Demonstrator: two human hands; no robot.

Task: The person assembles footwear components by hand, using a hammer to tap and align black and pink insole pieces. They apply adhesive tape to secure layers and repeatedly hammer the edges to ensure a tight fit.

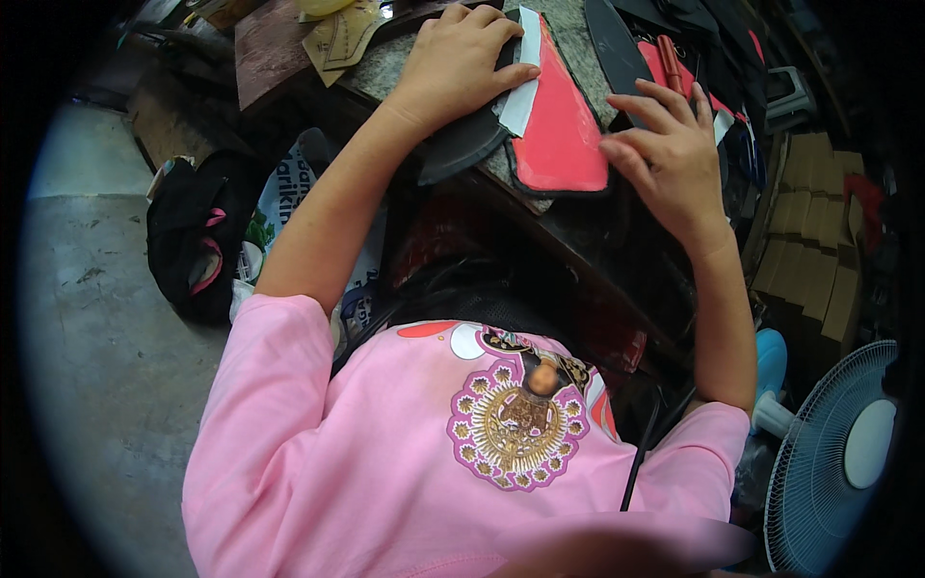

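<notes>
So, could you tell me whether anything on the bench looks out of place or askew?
The red cut piece juts past the edge of the stone-topped bench, its lower end unsupported. The left hand presses a dark piece that overhangs too; the right hand rests beside the red one. Nothing looks spilled or damaged.

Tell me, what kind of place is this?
Probably a small craft workshop, perhaps for shoe or leather work: a red cut piece on a stone-topped bench, paper patterns, stacked cardboard.
</notes>
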